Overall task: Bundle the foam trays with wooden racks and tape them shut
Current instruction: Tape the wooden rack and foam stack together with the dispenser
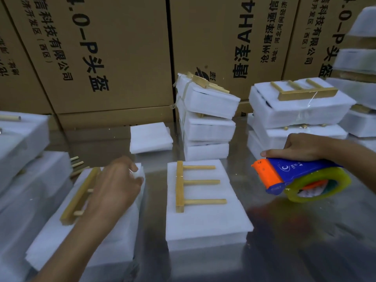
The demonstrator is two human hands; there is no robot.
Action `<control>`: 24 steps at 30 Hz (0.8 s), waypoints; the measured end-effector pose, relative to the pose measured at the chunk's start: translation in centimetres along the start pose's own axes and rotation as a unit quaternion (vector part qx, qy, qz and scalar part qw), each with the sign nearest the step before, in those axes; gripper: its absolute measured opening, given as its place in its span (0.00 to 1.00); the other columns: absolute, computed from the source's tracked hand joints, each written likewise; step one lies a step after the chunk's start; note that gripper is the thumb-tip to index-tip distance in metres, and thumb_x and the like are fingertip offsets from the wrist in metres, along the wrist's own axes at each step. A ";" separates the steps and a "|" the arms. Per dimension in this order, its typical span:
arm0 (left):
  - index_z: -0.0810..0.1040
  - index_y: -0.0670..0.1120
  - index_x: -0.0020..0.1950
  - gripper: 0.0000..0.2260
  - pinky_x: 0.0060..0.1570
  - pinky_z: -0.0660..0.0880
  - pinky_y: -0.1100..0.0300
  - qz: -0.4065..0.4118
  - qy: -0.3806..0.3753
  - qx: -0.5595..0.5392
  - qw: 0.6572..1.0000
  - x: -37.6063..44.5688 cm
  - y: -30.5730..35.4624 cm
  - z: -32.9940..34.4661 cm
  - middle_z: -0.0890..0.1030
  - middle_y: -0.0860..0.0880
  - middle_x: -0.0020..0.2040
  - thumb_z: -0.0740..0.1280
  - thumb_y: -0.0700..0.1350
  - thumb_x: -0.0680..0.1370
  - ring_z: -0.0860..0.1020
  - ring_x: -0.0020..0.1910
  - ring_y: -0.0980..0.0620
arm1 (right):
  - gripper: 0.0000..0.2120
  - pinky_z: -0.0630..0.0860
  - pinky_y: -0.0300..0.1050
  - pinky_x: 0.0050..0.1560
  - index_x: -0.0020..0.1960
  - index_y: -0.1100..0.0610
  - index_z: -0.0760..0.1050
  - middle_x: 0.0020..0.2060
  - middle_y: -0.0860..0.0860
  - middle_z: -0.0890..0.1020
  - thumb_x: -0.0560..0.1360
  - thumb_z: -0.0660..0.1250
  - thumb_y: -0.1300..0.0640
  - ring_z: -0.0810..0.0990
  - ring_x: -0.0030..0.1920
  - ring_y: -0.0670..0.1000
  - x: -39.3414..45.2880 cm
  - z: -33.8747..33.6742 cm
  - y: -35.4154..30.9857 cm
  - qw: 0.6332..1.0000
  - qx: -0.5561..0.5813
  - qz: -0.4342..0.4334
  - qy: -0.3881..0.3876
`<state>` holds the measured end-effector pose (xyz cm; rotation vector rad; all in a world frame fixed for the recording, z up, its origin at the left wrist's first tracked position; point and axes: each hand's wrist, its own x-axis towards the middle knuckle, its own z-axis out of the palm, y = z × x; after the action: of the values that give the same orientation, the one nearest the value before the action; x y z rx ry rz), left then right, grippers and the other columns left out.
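- Head view: foam stack [207,216] lies in the middle of the shiny metal table [305,231], long side running away from the person.
- A wooden rack [195,185] rests flat on it, spine along the left edge, three pegs pointing right.
- The left hand [116,186] rests on a second foam stack [85,231] to the left, fingers curled over its far edge, beside another rack [78,197] lying slantwise.
- The right hand [301,147] grips a blue-and-orange tape dispenser [301,179], orange end pointing left toward the middle stack.
- Taped bundles [207,117] stand behind, before cardboard boxes [114,53].
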<state>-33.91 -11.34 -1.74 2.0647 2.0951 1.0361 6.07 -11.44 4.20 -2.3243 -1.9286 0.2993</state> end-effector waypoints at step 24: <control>0.68 0.42 0.72 0.26 0.63 0.68 0.52 0.268 -0.143 0.363 0.881 -1.2 2.2 4.2 0.63 0.41 0.74 0.67 0.48 0.77 0.66 0.69 0.41 | 0.42 0.66 0.42 0.33 0.33 0.51 0.78 0.30 0.47 0.80 0.48 0.54 0.14 0.79 0.33 0.46 3.6 2.7 1.1 0.998 -0.044 -0.039 0.001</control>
<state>-29.95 -10.82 -4.48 3.0021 1.9647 -0.1583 7.18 -8.27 1.06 -2.2929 -2.0669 0.2092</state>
